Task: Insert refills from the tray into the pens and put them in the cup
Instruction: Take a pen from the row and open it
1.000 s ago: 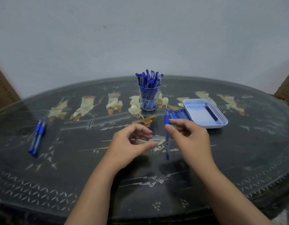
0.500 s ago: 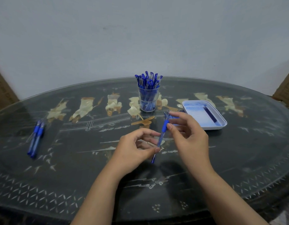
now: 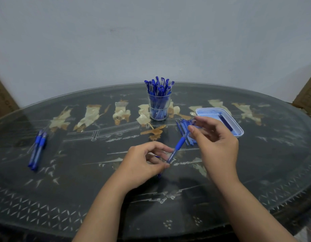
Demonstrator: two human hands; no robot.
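Observation:
A blue pen [image 3: 179, 145] slants between my hands over the middle of the table. My left hand [image 3: 142, 163] pinches its clear lower barrel between thumb and fingers. My right hand [image 3: 216, 144] pinches its upper tip end with thumb and forefinger. A clear cup [image 3: 159, 108] packed with several blue pens stands at the back centre. A pale blue tray [image 3: 237, 127] at the right holds a dark refill [image 3: 225, 121]. A row of several blue refills [image 3: 183, 127] lies on the table left of the tray, partly behind my right hand.
Two blue pens [image 3: 37, 148] lie side by side at the far left of the dark glass-topped oval table [image 3: 81, 189]. A pale wall rises behind it. Brown cardboard shows at both far corners.
The pen has tipped from upright to a slant, its top leaning right. My right hand moved up and right along it. My left hand closed on the lower barrel.

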